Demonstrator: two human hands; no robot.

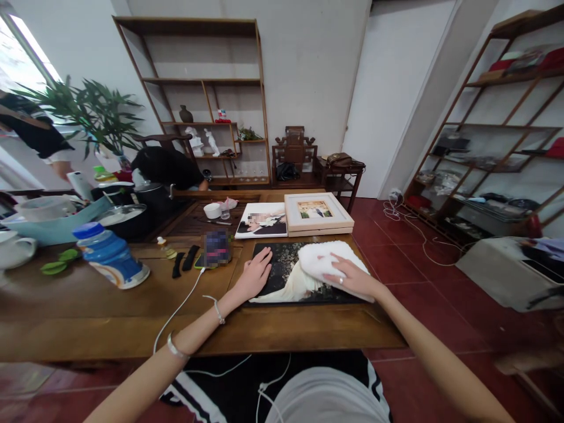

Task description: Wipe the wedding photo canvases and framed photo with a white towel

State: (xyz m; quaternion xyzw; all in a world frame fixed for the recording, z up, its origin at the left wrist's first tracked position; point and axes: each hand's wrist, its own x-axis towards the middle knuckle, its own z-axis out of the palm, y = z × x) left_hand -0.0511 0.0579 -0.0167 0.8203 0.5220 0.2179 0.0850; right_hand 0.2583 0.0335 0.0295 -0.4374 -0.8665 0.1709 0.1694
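A dark photo panel with a pale dress in its picture lies flat on the wooden table. On its left edge rests my left hand, fingers stretched out and holding nothing. My right hand presses a fluffy white cloth against the panel's right part, which the cloth partly hides. Just behind the panel are a white-edged photo print and a light framed picture on top of another flat frame.
Left of the panel lie a phone with a white cable, two black strips and a small dropper bottle. A large blue-labelled bottle stands further left. Beyond the table's right edge is red tiled floor.
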